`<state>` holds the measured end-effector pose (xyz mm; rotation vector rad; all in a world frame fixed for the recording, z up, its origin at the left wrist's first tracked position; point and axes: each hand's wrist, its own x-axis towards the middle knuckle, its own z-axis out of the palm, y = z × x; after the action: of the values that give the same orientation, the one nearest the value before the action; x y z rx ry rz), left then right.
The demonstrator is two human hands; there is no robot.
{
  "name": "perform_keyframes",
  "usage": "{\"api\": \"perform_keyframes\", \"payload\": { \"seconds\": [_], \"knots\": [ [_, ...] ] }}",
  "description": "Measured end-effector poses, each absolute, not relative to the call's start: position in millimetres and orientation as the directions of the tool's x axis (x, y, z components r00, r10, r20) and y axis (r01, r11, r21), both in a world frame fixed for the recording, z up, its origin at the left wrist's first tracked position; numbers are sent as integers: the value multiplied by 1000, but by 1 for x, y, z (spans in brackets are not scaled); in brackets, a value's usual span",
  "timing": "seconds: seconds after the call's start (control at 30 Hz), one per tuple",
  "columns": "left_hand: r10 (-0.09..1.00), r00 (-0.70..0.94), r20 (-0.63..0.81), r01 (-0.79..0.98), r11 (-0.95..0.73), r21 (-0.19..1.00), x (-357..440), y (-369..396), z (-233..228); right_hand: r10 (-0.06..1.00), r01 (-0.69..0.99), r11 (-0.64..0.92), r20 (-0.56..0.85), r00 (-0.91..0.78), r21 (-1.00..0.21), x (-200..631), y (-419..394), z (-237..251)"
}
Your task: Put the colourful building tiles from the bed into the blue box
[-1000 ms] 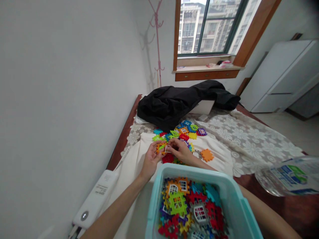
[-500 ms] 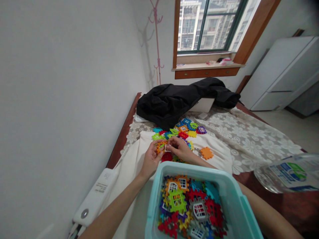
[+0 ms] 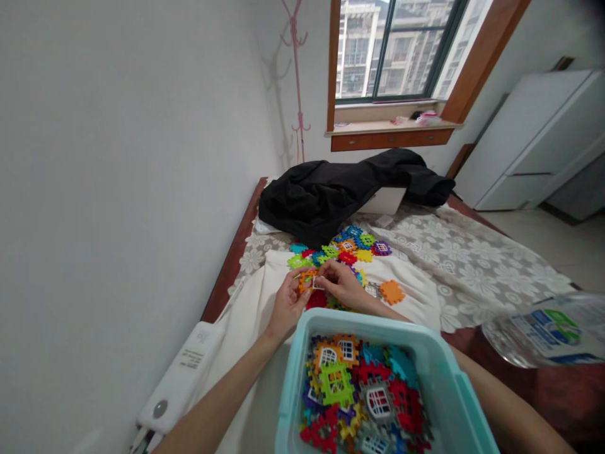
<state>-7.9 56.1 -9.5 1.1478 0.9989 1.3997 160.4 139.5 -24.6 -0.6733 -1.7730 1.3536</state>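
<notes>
1. My left hand (image 3: 287, 302) pinches an orange block (image 3: 305, 280) with bumpy edges. My right hand (image 3: 341, 284) pinches a small white window piece (image 3: 317, 283) right against it.
2. I think I am fitting the window into the orange block. Next I would need a soft, straight push so it clicks in.
3. More bright blocks lie in a pile (image 3: 350, 249) just past my hands, on a white cloth (image 3: 416, 284).
4. A blue-green bin (image 3: 437, 372) near me holds lots more blocks.
5. All this sits on a bed with a flowery cover (image 3: 472, 258). A black jacket (image 3: 340, 189) lies farther back, under a window (image 3: 397, 47). A white power bank (image 3: 182, 372) rests by the wall.
</notes>
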Motion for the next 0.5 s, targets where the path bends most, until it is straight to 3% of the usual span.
{"api": "perform_keyframes", "payload": {
  "seconds": [0.5],
  "knots": [
    [990,26,141,-196,-133,971,-8,54,-8,803,-27,299,267,-532,-954,161,139,-26]
  ]
}}
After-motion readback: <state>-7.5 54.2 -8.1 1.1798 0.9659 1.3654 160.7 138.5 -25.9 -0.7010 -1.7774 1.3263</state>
